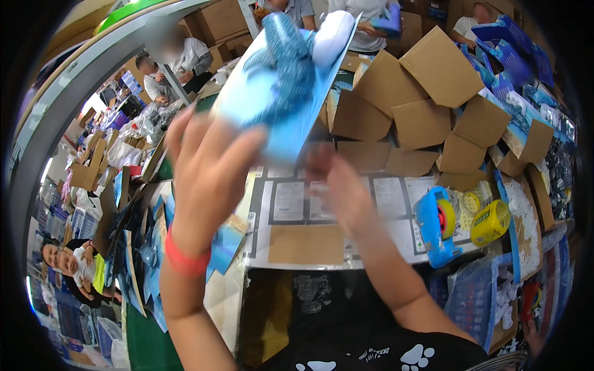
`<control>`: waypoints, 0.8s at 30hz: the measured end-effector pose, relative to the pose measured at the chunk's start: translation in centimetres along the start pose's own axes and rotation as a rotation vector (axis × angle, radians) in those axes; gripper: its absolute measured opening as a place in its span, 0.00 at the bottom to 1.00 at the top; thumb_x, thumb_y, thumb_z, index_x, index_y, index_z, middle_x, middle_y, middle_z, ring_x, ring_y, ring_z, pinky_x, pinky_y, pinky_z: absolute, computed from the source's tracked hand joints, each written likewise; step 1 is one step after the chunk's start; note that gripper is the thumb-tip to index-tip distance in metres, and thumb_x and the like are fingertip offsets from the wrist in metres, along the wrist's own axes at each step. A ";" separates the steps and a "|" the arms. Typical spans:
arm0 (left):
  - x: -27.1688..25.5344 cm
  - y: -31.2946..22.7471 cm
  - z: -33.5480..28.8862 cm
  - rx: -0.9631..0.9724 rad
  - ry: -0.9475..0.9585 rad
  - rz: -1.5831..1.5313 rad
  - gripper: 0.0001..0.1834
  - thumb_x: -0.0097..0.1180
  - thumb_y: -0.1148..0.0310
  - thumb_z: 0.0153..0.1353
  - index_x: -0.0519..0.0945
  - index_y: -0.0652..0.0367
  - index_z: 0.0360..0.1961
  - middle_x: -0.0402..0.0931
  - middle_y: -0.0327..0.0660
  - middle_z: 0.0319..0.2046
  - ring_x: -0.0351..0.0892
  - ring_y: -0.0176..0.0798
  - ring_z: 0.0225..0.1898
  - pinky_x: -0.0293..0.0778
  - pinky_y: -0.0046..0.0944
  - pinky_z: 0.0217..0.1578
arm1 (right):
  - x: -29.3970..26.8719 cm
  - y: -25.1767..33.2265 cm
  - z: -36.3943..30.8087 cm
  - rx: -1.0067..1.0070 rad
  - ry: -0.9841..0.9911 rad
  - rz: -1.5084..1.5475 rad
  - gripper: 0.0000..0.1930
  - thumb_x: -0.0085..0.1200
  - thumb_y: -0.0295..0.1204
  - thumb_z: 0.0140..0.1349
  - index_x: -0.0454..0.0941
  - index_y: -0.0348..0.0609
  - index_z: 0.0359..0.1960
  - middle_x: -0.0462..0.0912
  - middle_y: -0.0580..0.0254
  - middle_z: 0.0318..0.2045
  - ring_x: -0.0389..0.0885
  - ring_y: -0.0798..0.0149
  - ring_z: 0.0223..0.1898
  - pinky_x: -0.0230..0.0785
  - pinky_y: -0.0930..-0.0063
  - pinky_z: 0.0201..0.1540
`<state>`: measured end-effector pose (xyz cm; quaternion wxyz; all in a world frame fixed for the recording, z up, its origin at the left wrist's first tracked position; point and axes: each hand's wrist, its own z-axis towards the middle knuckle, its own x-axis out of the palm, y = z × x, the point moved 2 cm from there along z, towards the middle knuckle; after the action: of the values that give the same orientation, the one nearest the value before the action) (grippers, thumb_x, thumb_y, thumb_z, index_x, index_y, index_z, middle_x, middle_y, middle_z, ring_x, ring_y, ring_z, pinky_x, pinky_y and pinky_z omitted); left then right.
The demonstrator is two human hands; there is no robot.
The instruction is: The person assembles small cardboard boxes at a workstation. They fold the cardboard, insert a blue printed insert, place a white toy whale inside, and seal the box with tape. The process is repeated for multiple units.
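A light blue backing card [288, 139] is raised in front of me, tilted, blurred at its lower end. On it lies a teal patterned toy shaped like a sea animal [291, 59], with a rounded white piece [334, 38] beside it at the top. My left hand [210, 164], a red band at its wrist, grips the card's lower left edge. Just below the card's lower right corner is my right hand [343, 188]. Its fingers are smeared by motion, so whether they touch the card cannot be made out.
A flat brown cardboard piece [306, 244] lies on the table by printed sheets. To the right are a blue tape dispenser [436, 229] and a yellow container [490, 222]. Open cardboard boxes [424, 123] crowd the back; blue cards [151, 272] pile at left. Several people work beyond.
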<state>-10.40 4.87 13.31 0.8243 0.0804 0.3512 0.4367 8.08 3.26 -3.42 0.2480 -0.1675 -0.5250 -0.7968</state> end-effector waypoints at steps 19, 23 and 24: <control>30.0 1.3 15.0 0.152 0.446 -0.178 0.17 0.66 0.56 0.54 0.85 0.45 0.45 0.83 0.43 0.45 0.80 0.47 0.54 0.66 0.57 0.58 | -36.9 -30.5 -28.0 1.254 -0.513 -1.345 0.19 0.55 0.31 0.72 0.75 0.38 0.62 0.81 0.56 0.55 0.79 0.55 0.53 0.72 0.61 0.58; 25.5 0.6 11.6 0.123 0.146 0.014 0.22 0.65 0.44 0.56 0.84 0.31 0.52 0.84 0.33 0.44 0.78 0.43 0.55 0.64 0.50 0.57 | -38.5 -30.1 -28.5 1.224 -0.639 -1.220 0.18 0.54 0.32 0.72 0.76 0.38 0.61 0.81 0.56 0.54 0.80 0.56 0.52 0.73 0.62 0.57; 23.3 0.4 9.7 0.115 0.048 0.061 0.19 0.64 0.46 0.56 0.86 0.30 0.49 0.83 0.33 0.42 0.78 0.41 0.52 0.64 0.50 0.55 | -38.5 -29.8 -28.6 1.210 -0.690 -1.157 0.18 0.53 0.32 0.72 0.76 0.38 0.61 0.81 0.56 0.54 0.80 0.56 0.51 0.73 0.63 0.56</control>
<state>4.34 24.89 8.78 0.7960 0.1281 0.3927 0.4426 22.44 -4.89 -57.42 -0.3167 0.0519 -0.9015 -0.2905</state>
